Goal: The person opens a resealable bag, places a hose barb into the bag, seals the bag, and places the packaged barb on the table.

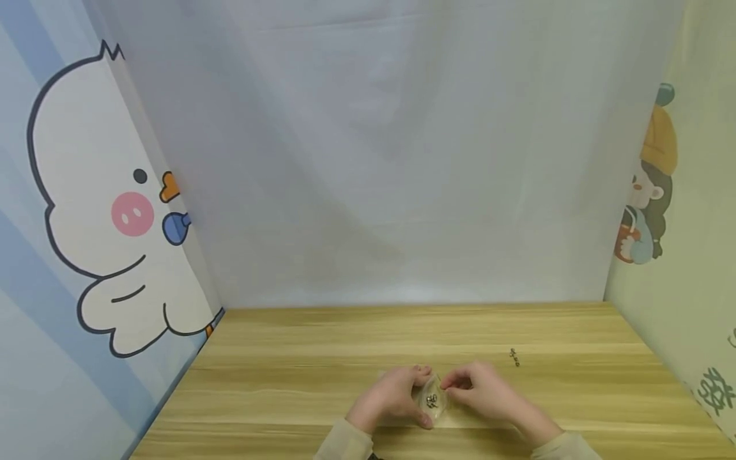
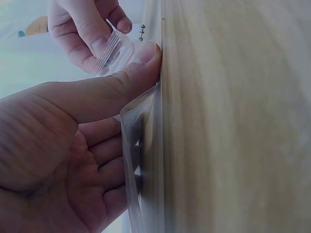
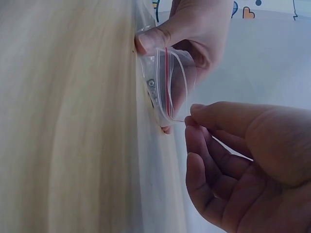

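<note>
A small clear zip-lock bag [image 1: 432, 401] with a red line along its mouth lies low over the table, its mouth gaping toward the right. Small metal pieces [image 1: 432, 400] are inside it, at least one of them ring-shaped in the right wrist view. My left hand [image 1: 397, 393] grips the bag from the left, thumb on the near side and fingers on the far side. At the bag's mouth, my right hand [image 3: 238, 155] pinches the lip of the plastic between thumb and index finger, with its other fingers curled.
Several small dark metal pieces [image 1: 514, 357] lie in a short row on the wooden table [image 1: 287, 358], beyond and right of my right hand. A pale curtain [image 1: 368, 160] hangs behind the table, with printed cloth panels [image 1: 86, 211] at the sides.
</note>
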Motion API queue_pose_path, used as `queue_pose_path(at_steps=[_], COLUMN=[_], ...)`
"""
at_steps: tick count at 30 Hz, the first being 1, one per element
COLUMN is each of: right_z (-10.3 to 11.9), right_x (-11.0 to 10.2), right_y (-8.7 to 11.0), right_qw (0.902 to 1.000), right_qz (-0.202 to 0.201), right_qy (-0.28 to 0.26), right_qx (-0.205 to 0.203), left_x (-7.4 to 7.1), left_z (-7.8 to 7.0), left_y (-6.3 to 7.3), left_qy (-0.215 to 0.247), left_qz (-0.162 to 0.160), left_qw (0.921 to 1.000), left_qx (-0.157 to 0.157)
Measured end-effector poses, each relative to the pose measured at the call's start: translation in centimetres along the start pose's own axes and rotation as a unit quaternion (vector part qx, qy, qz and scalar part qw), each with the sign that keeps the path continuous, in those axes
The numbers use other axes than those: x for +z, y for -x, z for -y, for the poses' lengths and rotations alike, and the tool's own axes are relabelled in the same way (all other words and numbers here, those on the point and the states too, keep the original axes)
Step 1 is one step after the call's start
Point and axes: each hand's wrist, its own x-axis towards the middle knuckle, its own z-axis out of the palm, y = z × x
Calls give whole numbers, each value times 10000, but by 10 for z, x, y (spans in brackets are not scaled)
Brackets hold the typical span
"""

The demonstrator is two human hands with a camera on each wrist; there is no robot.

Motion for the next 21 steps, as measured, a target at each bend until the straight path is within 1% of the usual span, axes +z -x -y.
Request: queue_pose_path(at_steps=[8,12,19,21], right_z=[1,2,3,3], right_x=[2,2,3,3], right_y=[-1,-2,-2,-3], right_qw=[9999,9999,9998,9998], right_qz=[-27,-91,-148,-160], right_qy=[-27,39,-40,16], right_qx=[-94,-38,-108,-81], left_x=[1,-1,-1,0], left_z=[1,0,1,1], left_y=[0,1,-1,-1], left_qy=[18,24,-26,-46], left_qz=[20,27,46,65], left_qw=[10000,10000,10000,9999], left_qx=[15,12,78,74])
